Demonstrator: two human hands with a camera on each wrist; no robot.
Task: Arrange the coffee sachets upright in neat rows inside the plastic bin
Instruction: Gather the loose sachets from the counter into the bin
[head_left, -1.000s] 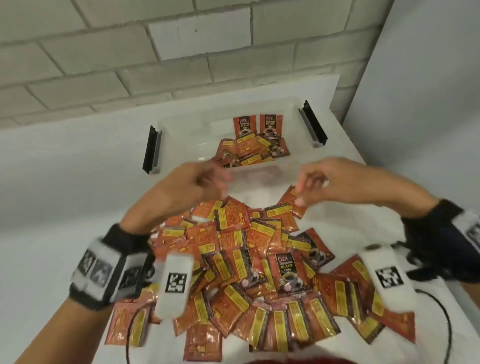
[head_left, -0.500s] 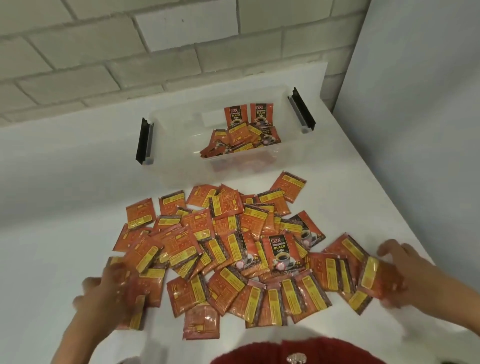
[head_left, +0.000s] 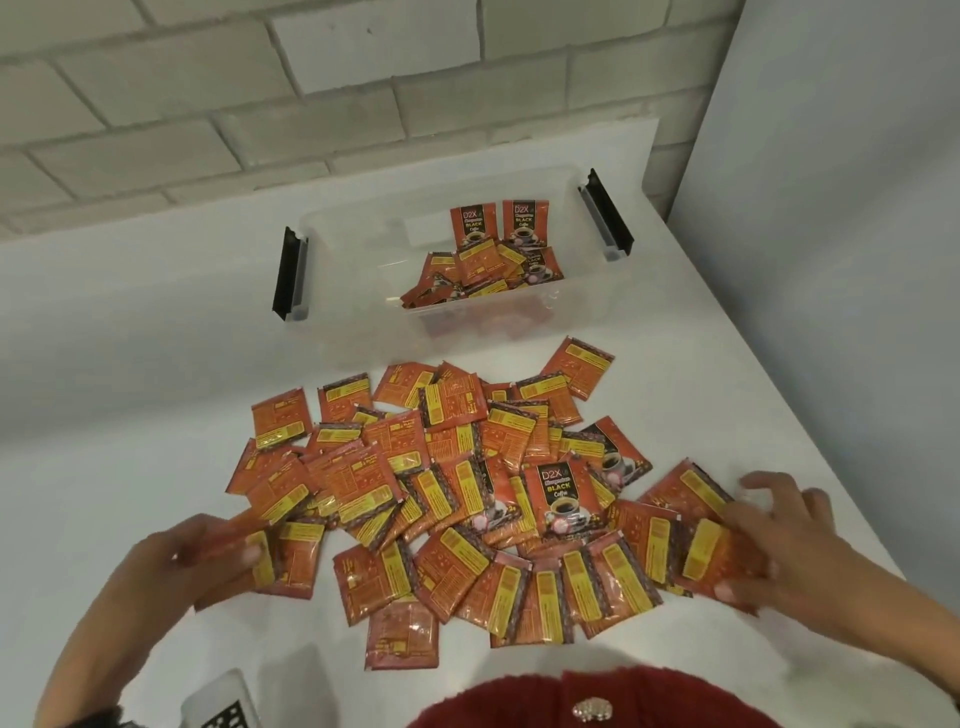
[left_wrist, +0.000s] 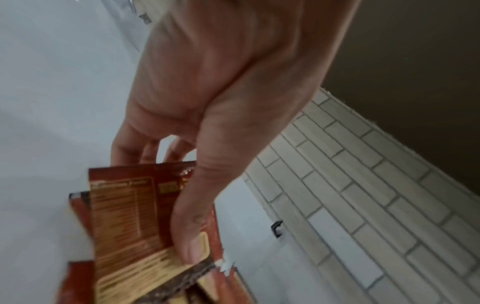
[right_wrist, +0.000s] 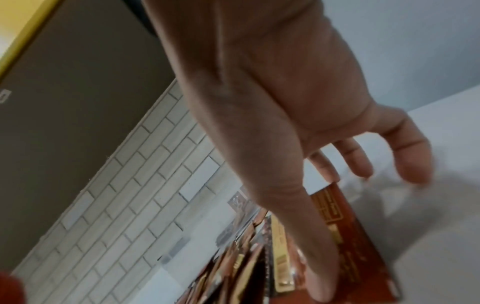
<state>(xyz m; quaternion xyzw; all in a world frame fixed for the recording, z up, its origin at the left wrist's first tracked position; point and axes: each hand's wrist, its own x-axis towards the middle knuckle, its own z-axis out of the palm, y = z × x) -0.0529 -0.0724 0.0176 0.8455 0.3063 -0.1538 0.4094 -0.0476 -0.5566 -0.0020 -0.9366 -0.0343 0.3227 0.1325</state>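
Left hand (head_left: 208, 558) pinching one sachet (head_left: 270, 551) at the pile's left edge, right hand (head_left: 774, 540) gripping a second sachet (head_left: 701, 556) at its right edge, several dozen loose coffee sachets (head_left: 447, 499) between them on the white table (head_left: 130, 415), beyond, one clear plastic bin (head_left: 353, 291), two sachets upright (head_left: 498, 223) inside.

Glossy foil-like film is seen on the coffee sachets (head_left: 447, 499). Clear smooth plastic forms the bin (head_left: 363, 291), black plastic its latches (head_left: 288, 275). A matt white table (head_left: 130, 389) and rough painted brick wall (head_left: 260, 104) are shown.
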